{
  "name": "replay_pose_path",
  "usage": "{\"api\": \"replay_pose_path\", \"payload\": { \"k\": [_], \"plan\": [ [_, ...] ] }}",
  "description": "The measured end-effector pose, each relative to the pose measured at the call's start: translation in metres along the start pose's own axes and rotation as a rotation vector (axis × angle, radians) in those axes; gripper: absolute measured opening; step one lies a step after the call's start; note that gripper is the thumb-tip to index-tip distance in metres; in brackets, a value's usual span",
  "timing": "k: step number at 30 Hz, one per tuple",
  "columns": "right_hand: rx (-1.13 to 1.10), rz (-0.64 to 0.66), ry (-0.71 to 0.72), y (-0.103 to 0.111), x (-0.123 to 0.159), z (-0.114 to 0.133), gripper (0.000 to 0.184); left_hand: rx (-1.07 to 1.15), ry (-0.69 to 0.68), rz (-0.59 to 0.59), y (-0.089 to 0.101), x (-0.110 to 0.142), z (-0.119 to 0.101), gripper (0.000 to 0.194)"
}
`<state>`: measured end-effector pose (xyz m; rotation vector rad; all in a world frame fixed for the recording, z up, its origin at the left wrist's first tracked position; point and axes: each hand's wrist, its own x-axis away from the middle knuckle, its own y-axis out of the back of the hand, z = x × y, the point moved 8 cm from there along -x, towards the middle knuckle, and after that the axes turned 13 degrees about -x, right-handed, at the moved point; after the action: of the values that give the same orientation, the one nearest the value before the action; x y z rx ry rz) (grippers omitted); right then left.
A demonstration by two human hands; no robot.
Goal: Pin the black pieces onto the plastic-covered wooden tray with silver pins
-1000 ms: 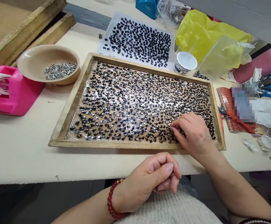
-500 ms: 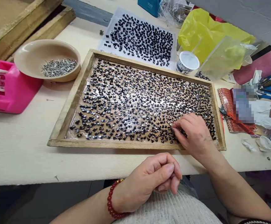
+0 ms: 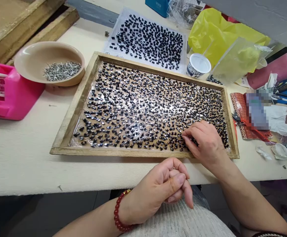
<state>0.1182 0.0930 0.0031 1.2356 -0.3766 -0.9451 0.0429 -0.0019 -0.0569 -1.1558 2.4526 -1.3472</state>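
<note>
A wooden tray [image 3: 69,115] lined with clear film lies on the cream table and holds several rows of small shiny black pieces [image 3: 138,105]. My right hand [image 3: 205,143] rests inside the tray's near right corner, fingers curled and pinching at the black pieces; what the fingertips grip is too small to make out. My left hand [image 3: 158,191], with a red bead bracelet at the wrist, hangs loosely curled in front of the table edge above my lap, thumb against the fingers, and nothing shows in it.
A beige bowl of small metal pins [image 3: 61,70] sits left of the tray, next to a pink tape dispenser [image 3: 14,95]. Behind the tray lie a plastic sheet of black pieces [image 3: 148,39], a white cup [image 3: 199,65] and yellow bags [image 3: 219,33]. Scissors and clutter [image 3: 262,115] fill the right.
My left hand's fingers have loosened and stretched slightly downward. My right hand has stayed at the tray's near right corner. The view shifted a little.
</note>
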Motion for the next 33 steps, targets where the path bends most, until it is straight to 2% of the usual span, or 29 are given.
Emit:
{"api": "replay_pose_path", "payload": {
  "k": [6,9,13,16,25,33],
  "plan": [
    [-0.05,-0.04,0.018,0.009,0.004,0.003,0.005,-0.04,0.079,-0.057,0.005,0.001,0.0,0.029],
    [-0.203,-0.051,0.034,0.022,0.009,0.015,0.003,-0.052,0.095,-0.048,0.006,0.001,0.0,0.032],
    [-0.536,0.09,0.034,0.03,0.019,0.038,0.012,-0.059,0.11,-0.044,0.006,0.0,0.002,0.038],
    [-0.666,0.183,0.02,0.029,0.028,0.048,0.017,-0.084,0.132,-0.059,0.006,-0.001,0.002,0.042],
    [-0.724,0.266,0.014,0.021,0.042,0.049,0.02,-0.137,0.185,-0.095,0.005,-0.002,0.005,0.045],
    [-0.779,0.179,0.02,0.023,0.044,0.038,0.01,-0.178,0.178,-0.144,0.006,-0.006,0.004,0.044]
  ]
}}
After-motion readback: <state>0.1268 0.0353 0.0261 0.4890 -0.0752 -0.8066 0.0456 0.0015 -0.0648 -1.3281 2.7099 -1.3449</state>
